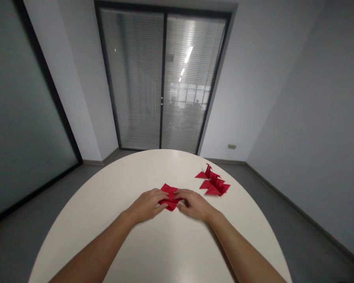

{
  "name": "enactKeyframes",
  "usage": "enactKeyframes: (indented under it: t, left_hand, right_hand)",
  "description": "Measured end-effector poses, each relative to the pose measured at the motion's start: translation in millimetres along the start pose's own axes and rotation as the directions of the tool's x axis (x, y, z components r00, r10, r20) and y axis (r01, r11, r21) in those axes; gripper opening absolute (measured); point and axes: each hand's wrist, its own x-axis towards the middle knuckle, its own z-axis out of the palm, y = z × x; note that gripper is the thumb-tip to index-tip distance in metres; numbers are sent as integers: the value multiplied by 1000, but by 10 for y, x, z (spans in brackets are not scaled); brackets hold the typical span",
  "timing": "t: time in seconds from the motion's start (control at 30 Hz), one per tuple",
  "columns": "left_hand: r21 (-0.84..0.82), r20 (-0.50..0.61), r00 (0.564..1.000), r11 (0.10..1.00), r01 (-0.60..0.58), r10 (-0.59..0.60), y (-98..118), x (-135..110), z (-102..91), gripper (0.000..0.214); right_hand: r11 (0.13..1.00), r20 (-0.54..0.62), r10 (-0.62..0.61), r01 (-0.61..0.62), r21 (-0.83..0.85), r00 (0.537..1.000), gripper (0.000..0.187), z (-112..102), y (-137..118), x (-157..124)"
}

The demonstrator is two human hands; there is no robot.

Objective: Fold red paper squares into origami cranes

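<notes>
A partly folded sheet of red origami paper (171, 197) lies on the white round table (112, 188), its creased edges uneven. From the left side my left hand (147, 205) holds it, fingers on top and thumb at the near edge. My right hand (194, 203) grips the opposite side, fingers curled over the paper and thumb lower down. Parts of the sheet are hidden under the fingertips. Off to the right of my right hand rest several folded red paper cranes (214, 185), grouped close together.
The table's curved edge runs around the work area. Beyond it stand glass doors with blinds (162, 78), pale walls, a wall socket (231, 146) and a frosted glass panel (23, 110) on the left. Grey floor surrounds the table.
</notes>
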Motion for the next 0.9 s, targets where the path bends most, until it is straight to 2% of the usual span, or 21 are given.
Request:
enactKeyframes:
  t: [0.13,0.3,0.6,0.77,0.9]
  left_hand:
    - [-5,-3,1000,1000,3,-3,51,-16,-48,31]
    - [21,28,1000,1000,-4,3,90,-28,-90,50]
    - [59,-29,997,995,77,-75,58,15,27,27]
    - [87,-43,994,991,100,-96,49,45,61,27]
    - [74,-29,995,993,94,-92,92,37,19,28]
  right_hand:
    - [999,-28,48,-49,-19,998,23,41,27,20]
    - [998,-42,62,-63,-14,997,21,35,27,32]
    - [998,-32,65,-65,3,997,20,1,-5,18]
    - [1000,1,0,0,16,1000,33,-27,-26,11]
    - [1000,-16,6,-6,13,1000,27,-2,-28,20]
